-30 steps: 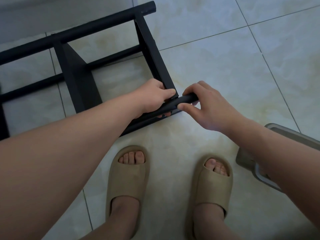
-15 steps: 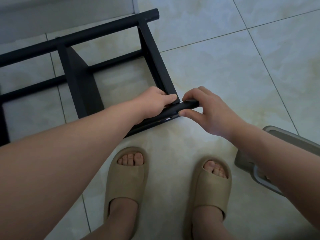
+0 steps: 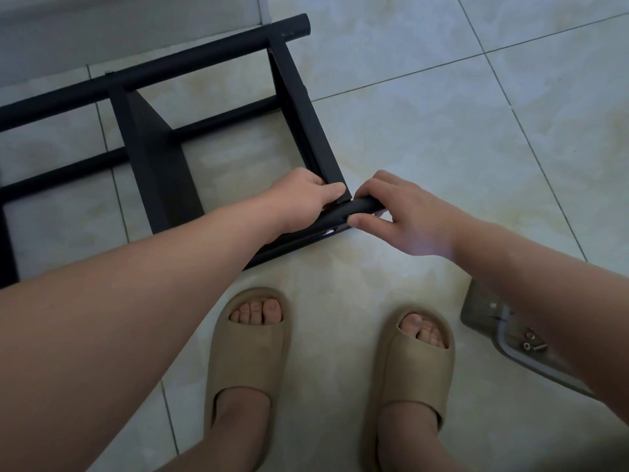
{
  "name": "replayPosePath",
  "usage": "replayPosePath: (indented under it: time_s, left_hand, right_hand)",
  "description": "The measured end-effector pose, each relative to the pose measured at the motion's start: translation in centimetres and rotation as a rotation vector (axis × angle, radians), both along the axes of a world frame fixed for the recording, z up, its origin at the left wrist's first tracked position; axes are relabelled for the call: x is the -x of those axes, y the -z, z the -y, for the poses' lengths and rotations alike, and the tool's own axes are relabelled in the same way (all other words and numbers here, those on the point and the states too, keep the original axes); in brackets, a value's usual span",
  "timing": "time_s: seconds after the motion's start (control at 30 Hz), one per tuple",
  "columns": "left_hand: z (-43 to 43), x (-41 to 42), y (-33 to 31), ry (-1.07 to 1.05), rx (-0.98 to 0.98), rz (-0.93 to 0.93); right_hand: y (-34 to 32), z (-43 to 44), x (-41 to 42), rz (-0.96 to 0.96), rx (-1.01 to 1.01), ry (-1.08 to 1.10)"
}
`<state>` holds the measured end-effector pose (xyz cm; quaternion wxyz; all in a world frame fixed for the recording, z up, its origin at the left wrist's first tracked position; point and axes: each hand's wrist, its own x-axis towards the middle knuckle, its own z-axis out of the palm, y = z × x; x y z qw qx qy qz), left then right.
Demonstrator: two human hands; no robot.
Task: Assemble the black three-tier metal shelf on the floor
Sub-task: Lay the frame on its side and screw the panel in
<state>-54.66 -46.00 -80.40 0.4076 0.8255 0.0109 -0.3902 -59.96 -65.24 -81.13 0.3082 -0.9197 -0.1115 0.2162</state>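
The black metal shelf frame (image 3: 153,155) lies on its side on the tiled floor, its long tubes running left to right. At its near right corner a black round tube (image 3: 343,212) meets the end panel (image 3: 306,124). My left hand (image 3: 303,199) grips that tube just left of the corner, thumb on top. My right hand (image 3: 398,212) pinches the tube's free end between thumb and curled fingers. A small silvery bit shows under the tube near the corner.
A grey tray (image 3: 476,311) with a few small screws (image 3: 531,342) lies on the floor at the right, partly under my right forearm. My two feet in beige slides (image 3: 248,349) stand just in front of the frame. A grey wall base runs along the top left.
The view has shifted slightly, so the frame and hands sit a bit lower in the picture. Both hands keep their hold on the tube at the corner.
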Motion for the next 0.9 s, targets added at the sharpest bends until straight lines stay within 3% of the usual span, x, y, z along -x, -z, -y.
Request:
replayPosePath:
  time_s: [0.9]
  left_hand:
    - [0.3,0.3,0.4,0.072,-0.087,0.007]
  right_hand:
    - [1.0,0.5,0.2,0.048,0.013,-0.015]
